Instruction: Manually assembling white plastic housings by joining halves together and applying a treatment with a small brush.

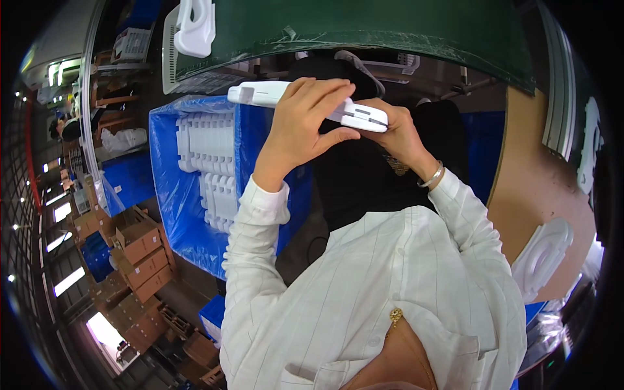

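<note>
Both my hands hold a long white plastic part [259, 93] edge-on in front of me, just short of the green table. My left hand [304, 120] lies over its middle, fingers wrapped across the top and thumb along the near side. At its right end, my right hand [398, 135] grips from behind and below, its fingertips mostly hidden by the part. Small slots show on that right end. The part's broad faces are turned away, so its full shape cannot be made out.
Left of my hands stands a blue plastic-lined crate [170, 208] with stacked white parts [211, 143]. Ahead is the green tabletop [364, 26], with a white piece [195, 29] at its left corner. Another oval white piece [543, 257] lies on the brown board [520, 166]. Cardboard boxes [146, 260] are stacked farther left.
</note>
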Demonstrator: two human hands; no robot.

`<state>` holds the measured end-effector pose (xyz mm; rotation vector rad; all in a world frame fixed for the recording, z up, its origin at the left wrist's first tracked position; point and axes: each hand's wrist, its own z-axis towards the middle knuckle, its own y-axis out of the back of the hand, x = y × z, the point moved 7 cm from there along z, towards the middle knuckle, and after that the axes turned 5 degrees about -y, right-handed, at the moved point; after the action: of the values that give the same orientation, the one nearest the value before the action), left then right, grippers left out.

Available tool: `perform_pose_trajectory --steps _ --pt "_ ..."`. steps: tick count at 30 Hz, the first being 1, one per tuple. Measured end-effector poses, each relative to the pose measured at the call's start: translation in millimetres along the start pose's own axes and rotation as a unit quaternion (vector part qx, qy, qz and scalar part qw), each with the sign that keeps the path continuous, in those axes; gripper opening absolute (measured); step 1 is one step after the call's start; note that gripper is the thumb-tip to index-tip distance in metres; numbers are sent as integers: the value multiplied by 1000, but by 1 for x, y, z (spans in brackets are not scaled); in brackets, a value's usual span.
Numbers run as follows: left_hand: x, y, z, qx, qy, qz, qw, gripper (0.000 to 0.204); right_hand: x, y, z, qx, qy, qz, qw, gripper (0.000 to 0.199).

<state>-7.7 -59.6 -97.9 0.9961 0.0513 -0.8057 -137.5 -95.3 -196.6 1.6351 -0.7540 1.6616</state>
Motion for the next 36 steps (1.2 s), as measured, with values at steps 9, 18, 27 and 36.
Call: perform_pose_trajectory --steps 9,18,27,36 --pt "6 -13 -6 159 60 -23 985 35 17 2 -11 -8 72 -92 993 51" --pt "3 -12 -7 125 94 -5 988 30 25 2 -5 8 105 -138 985 38" --pt "4 -11 -4 111 98 -9 989 29 28 5 2 15 119 -138 983 34" --pt "0 -8 -9 46 87 29 995 25 34 3 -3 -2 144 -145 979 28"
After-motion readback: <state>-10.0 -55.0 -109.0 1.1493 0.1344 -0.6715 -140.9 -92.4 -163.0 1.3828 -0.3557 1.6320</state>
